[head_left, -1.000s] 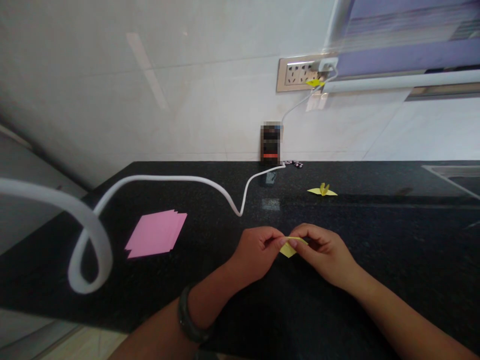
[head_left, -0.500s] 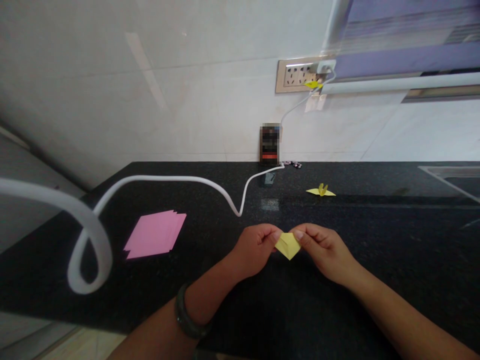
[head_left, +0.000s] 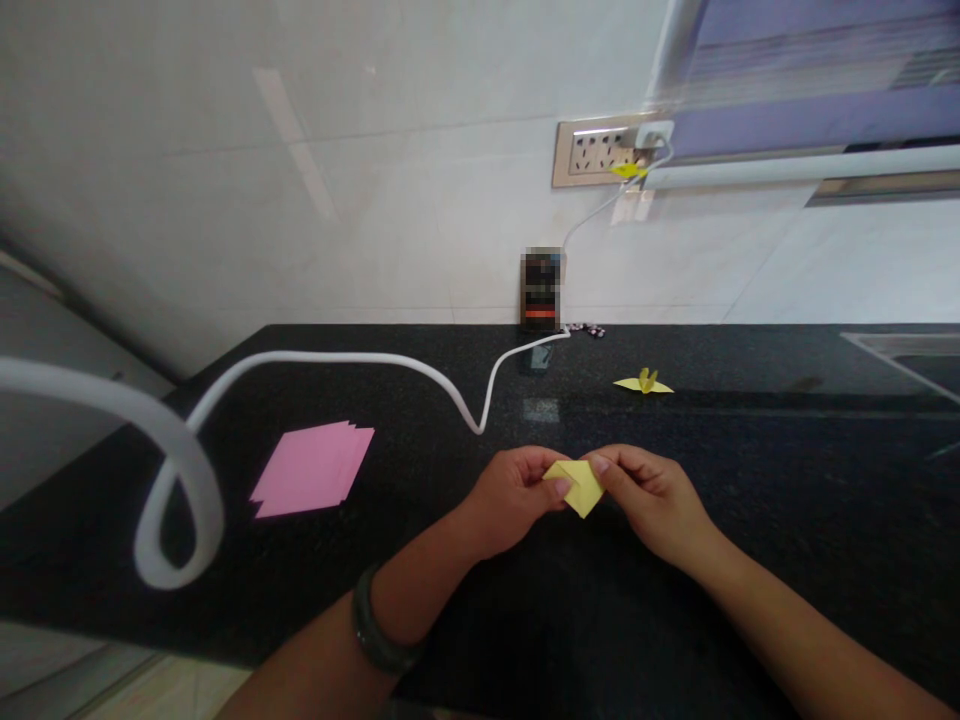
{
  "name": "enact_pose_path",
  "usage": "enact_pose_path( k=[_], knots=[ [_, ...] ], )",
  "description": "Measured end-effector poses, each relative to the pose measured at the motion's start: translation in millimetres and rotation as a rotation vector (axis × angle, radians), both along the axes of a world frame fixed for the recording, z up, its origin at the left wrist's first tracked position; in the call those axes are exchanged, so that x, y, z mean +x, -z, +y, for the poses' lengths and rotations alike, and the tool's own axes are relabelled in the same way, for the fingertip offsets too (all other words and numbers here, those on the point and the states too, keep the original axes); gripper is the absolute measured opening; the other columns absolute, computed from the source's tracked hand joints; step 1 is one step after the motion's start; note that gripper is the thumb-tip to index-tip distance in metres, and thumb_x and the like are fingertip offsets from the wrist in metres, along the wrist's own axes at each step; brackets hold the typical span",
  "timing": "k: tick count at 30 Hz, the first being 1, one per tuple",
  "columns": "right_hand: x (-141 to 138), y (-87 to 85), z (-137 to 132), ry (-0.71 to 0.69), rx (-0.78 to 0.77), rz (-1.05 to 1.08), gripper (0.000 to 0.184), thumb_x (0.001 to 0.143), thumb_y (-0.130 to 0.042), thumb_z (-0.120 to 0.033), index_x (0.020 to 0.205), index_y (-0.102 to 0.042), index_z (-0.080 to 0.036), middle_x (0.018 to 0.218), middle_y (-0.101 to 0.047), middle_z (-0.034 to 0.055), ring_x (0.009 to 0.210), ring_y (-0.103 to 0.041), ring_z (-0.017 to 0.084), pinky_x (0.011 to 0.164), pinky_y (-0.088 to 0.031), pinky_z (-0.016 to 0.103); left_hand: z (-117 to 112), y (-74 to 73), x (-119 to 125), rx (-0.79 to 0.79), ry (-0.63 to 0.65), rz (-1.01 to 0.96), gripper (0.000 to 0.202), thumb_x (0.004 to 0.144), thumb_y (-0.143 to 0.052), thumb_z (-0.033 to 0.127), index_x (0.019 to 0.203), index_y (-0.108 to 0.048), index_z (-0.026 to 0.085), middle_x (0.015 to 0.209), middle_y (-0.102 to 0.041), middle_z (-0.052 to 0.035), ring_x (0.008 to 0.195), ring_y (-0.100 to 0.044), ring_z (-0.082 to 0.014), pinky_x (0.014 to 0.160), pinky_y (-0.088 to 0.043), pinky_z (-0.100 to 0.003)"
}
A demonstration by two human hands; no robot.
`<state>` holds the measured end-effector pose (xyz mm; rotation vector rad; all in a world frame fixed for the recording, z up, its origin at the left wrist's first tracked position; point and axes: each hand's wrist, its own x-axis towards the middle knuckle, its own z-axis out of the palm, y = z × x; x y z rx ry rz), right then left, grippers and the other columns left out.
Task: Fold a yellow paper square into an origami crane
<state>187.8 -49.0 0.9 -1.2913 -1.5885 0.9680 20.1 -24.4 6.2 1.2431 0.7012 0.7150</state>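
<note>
A small folded yellow paper (head_left: pixel 577 486) is pinched between both my hands just above the black countertop (head_left: pixel 750 480). My left hand (head_left: pixel 510 500) grips its left corner with thumb and forefinger. My right hand (head_left: pixel 649 495) pinches its right upper edge in the same way. A dark band sits on my left wrist. Farther back on the counter lies a finished yellow paper figure (head_left: pixel 643 383) with spread wings.
A stack of pink paper squares (head_left: pixel 313 467) lies to the left. A white cable (head_left: pixel 337 358) runs across the counter from a looped part at the left to a small dark device (head_left: pixel 541 290) against the wall. A wall socket strip (head_left: pixel 600 150) is above; a sink edge (head_left: pixel 900 345) shows at the right.
The yellow paper was a thin edge-on strip a second ago; it has been turned and opened flat toward me, and both hands have shifted slightly closer around it.
</note>
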Motion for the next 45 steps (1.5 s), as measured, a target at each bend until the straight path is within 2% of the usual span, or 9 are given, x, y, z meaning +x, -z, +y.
enact_pose_path(
  k=[7, 11, 16, 20, 26, 30, 36, 40, 45],
  knots=[
    [-1.5, 4.4, -2.7, -0.006, 0.091, 0.037, 0.029, 0.071, -0.059, -0.026, 0.099, -0.053, -0.021, 0.090, -0.056, 0.0042, 0.077, -0.055, 0.016, 0.061, -0.045, 0.025, -0.2, 0.9, 2.0, -0.044, -0.080, 0.012, 0.017, 0.069, -0.057, 0.024, 0.079, -0.057, 0.010, 0.070, -0.057, -0.0026, 0.062, -0.051, -0.0089, 0.059, -0.039, -0.021],
    [-1.8, 1.6, -2.4, 0.029, 0.138, -0.018, 0.011, 0.073, -0.057, -0.026, 0.080, -0.058, -0.018, 0.079, -0.054, 0.0026, 0.069, -0.052, 0.013, 0.056, -0.042, 0.023, -0.9, 4.3, 1.9, 0.023, -0.089, 0.063, 0.016, 0.071, -0.054, 0.026, 0.079, -0.056, 0.012, 0.067, -0.055, -0.0010, 0.060, -0.048, -0.0084, 0.057, -0.037, -0.020],
    [-4.6, -1.0, -0.7, 0.028, -0.114, 0.156, 0.021, 0.078, -0.049, -0.032, 0.065, -0.055, -0.016, 0.056, -0.050, -0.0013, 0.052, -0.046, 0.009, 0.049, -0.039, 0.021, -1.6, 6.6, 2.9, 0.094, -0.121, 0.080, 0.013, 0.073, -0.052, 0.026, 0.078, -0.054, 0.014, 0.069, -0.054, -0.0004, 0.063, -0.049, -0.0093, 0.059, -0.037, -0.021],
    [-6.4, 1.8, -1.2, -0.087, -0.287, 0.403, 0.020, 0.078, -0.051, -0.032, 0.068, -0.054, -0.014, 0.059, -0.053, 0.0001, 0.051, -0.048, 0.009, 0.050, -0.042, 0.022, 0.5, 4.5, 2.9, -0.060, -0.157, -0.061, 0.017, 0.072, -0.053, 0.025, 0.085, -0.049, 0.015, 0.072, -0.055, -0.0004, 0.062, -0.051, -0.0100, 0.058, -0.041, -0.023],
    [-5.9, 1.2, -1.8, -0.183, -0.166, 0.489, 0.030, 0.073, -0.058, -0.025, 0.101, -0.051, -0.022, 0.080, -0.051, 0.0014, 0.063, -0.049, 0.010, 0.050, -0.043, 0.022, 0.4, 0.7, -0.4, -0.304, 0.058, -0.233, 0.034, 0.073, -0.052, 0.029, 0.105, -0.041, 0.021, 0.062, -0.046, 0.0041, 0.045, -0.043, -0.0061, 0.048, -0.044, -0.025],
    [-5.8, -3.3, -2.2, -0.204, -0.069, 0.355, 0.010, 0.070, -0.061, -0.024, 0.079, -0.059, -0.019, 0.088, -0.048, 0.0030, 0.070, -0.050, 0.011, 0.053, -0.043, 0.022, -3.1, 1.3, 2.1, -0.415, 0.210, -0.263, 0.037, 0.075, -0.050, 0.029, 0.110, -0.038, 0.023, 0.056, -0.043, 0.0053, 0.045, -0.044, -0.0074, 0.051, -0.045, -0.029],
    [-1.6, -7.0, -0.7, -0.107, -0.106, 0.252, 0.015, 0.072, -0.058, -0.030, 0.070, -0.058, -0.016, 0.081, -0.053, 0.0036, 0.062, -0.048, 0.010, 0.045, -0.036, 0.019, -1.1, -0.1, 5.3, -0.132, -0.232, -0.119, 0.037, 0.076, -0.043, 0.045, 0.078, -0.058, 0.011, 0.073, -0.058, -0.0047, 0.069, -0.054, -0.0128, 0.069, -0.042, -0.028],
    [-0.7, -4.9, -0.9, -0.071, -0.209, 0.218, 0.019, 0.072, -0.058, -0.034, 0.071, -0.056, -0.015, 0.059, -0.051, -0.0023, 0.042, -0.037, 0.004, 0.037, -0.027, 0.017, -1.8, -3.5, 3.7, -0.124, -0.228, -0.050, 0.029, 0.065, -0.060, 0.039, 0.072, -0.060, 0.010, 0.065, -0.059, -0.0035, 0.060, -0.054, -0.0115, 0.062, -0.042, -0.026],
    [-3.1, -3.4, -2.1, -0.039, -0.208, 0.210, 0.022, 0.070, -0.060, -0.036, 0.073, -0.059, -0.015, 0.060, -0.056, 0.0004, 0.041, -0.041, 0.005, 0.035, -0.031, 0.018, -5.1, -4.1, 3.2, -0.123, -0.219, -0.042, 0.021, 0.059, -0.066, 0.026, 0.072, -0.061, 0.011, 0.065, -0.062, -0.0026, 0.058, -0.054, -0.0099, 0.059, -0.042, -0.024]
  ],
)
